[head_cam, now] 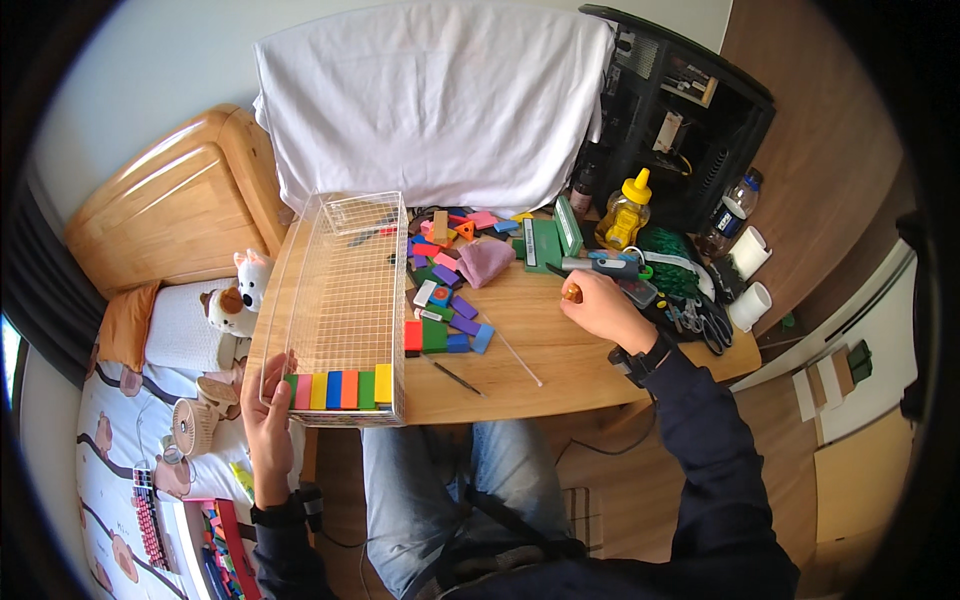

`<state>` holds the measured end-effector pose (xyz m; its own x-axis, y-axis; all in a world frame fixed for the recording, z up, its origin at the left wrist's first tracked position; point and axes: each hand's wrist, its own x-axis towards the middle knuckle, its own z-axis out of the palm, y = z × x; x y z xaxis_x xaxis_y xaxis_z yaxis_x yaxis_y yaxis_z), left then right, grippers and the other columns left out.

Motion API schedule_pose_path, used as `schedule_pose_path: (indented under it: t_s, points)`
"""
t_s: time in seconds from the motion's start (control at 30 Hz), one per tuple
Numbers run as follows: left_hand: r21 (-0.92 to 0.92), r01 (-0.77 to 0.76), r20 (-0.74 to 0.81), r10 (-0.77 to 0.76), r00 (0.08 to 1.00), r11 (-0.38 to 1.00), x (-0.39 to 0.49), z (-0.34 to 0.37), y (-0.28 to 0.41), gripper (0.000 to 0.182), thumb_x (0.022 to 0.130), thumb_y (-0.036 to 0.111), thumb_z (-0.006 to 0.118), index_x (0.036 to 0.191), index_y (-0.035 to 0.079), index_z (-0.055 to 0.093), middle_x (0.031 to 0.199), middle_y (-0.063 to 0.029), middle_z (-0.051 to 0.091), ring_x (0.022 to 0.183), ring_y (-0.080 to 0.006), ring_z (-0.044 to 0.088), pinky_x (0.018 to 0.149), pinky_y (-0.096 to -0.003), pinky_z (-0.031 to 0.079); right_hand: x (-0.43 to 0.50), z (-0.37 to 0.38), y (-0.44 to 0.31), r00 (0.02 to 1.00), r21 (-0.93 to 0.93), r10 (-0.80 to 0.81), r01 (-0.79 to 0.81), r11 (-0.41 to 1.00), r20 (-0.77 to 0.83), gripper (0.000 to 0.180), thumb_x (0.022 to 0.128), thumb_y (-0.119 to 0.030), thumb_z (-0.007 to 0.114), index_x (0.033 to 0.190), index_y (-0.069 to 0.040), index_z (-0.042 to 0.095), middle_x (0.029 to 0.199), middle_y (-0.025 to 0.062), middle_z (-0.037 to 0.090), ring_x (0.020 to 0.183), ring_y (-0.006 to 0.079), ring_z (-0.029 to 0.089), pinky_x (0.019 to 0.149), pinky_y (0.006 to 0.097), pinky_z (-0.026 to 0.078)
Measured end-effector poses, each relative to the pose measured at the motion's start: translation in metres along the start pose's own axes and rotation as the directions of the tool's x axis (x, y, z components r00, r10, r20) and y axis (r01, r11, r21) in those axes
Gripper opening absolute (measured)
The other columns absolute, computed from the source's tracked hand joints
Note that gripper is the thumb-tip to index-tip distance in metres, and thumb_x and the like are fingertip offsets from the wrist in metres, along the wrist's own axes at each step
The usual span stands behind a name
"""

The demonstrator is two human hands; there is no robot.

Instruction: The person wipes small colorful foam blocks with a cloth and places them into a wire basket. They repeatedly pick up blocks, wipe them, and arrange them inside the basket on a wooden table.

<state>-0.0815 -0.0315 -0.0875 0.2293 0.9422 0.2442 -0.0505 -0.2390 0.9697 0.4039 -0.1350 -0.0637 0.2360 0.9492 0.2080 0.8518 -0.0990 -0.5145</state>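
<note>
My left hand (268, 420) grips the near left corner of a white wire basket (400, 300), thumb inside and fingers around the outer side. Along the basket's near end stands a row of coloured blocks (349, 390), in green, pink, yellow, blue and orange. Over the right part of the wooden table (517, 375), my right hand (604, 307) is closed around a small amber-coloured object (573, 292). Only its rounded end shows, so its kind is unclear. Just beyond that hand lies a grey tool with a cylindrical handle (600, 266).
Loose coloured blocks (465, 324), a pink cloth (486, 262) and a cotton swab (517, 356) lie right of the basket. Green boxes (541, 244), a yellow-capped bottle (626, 214), scissors (712, 326) and a Pepsi bottle (729, 214) crowd the right. An open computer case (675, 112) stands behind.
</note>
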Motion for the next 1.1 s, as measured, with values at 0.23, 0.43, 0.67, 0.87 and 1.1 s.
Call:
schedule_pose_path:
  t_s: [0.23, 0.43, 0.67, 0.87, 1.1]
  points:
    - [-0.070, 0.033, 0.008, -0.032, 0.999, 0.997, -0.002, 0.010, 0.005, 0.043, 0.102, 0.009, 0.057, 0.140, -0.009, 0.050, 0.141, -0.0225, 0.059, 0.133, -0.0261, 0.055, 0.116, -0.0370, 0.037, -0.007, -0.005, 0.010, 0.998, -0.015, 0.069, -0.069, 0.997, 0.001, 0.021, 0.085, -0.014, 0.071, 0.095, 0.001, 0.061, 0.097, 0.0208, 0.067, 0.093, 0.0393, 0.066, 0.080, 0.0439, 0.053]
    - [-0.079, 0.019, 0.026, -0.018, 1.000, 0.997, -0.003, 0.012, 0.009, 0.043, 0.103, 0.009, 0.057, 0.141, -0.009, 0.050, 0.142, -0.0216, 0.058, 0.133, -0.0245, 0.054, 0.115, -0.0357, 0.038, -0.012, -0.004, 0.016, 0.996, -0.060, 0.083, -0.084, 0.995, -0.026, 0.029, 0.086, -0.018, 0.073, 0.104, 0.000, 0.060, 0.102, 0.0208, 0.065, 0.097, 0.0383, 0.065, 0.082, 0.0436, 0.052]
    - [-0.059, 0.058, 0.038, -0.056, 0.998, 0.997, -0.002, 0.001, 0.007, 0.044, 0.104, 0.012, 0.058, 0.141, -0.009, 0.050, 0.142, -0.0196, 0.059, 0.131, -0.0225, 0.056, 0.112, -0.0330, 0.041, -0.020, -0.017, 0.002, 0.972, -0.020, 0.040, -0.046, 0.999, -0.231, 0.038, 0.086, -0.020, 0.075, 0.112, -0.001, 0.053, 0.111, 0.0190, 0.059, 0.092, 0.0345, 0.063, 0.080, 0.0437, 0.052]
    - [-0.044, -0.005, 0.036, 0.007, 0.999, 0.999, 0.004, -0.020, 0.003, 0.040, 0.105, 0.015, 0.060, 0.138, -0.007, 0.054, 0.131, -0.0140, 0.065, 0.117, -0.0167, 0.061, 0.102, -0.0291, 0.047, -0.018, -0.023, -0.039, 0.976, 0.082, -0.011, 0.030, 0.996, -0.216, 0.038, 0.087, -0.017, 0.075, 0.113, 0.001, 0.054, 0.111, 0.0198, 0.061, 0.099, 0.0350, 0.065, 0.083, 0.0411, 0.054]
    - [-0.042, -0.005, -0.062, 0.003, 0.998, 0.999, 0.016, -0.053, -0.015, 0.031, 0.106, 0.019, 0.059, 0.122, -0.007, 0.066, 0.116, -0.0097, 0.071, 0.106, -0.0146, 0.064, 0.098, -0.0273, 0.048, 0.017, 0.006, -0.069, 0.991, 0.135, -0.110, 0.120, 0.984, -0.078, 0.046, 0.088, -0.026, 0.074, 0.118, 0.004, 0.057, 0.118, 0.0267, 0.063, 0.114, 0.0386, 0.061, 0.097, 0.0415, 0.050]
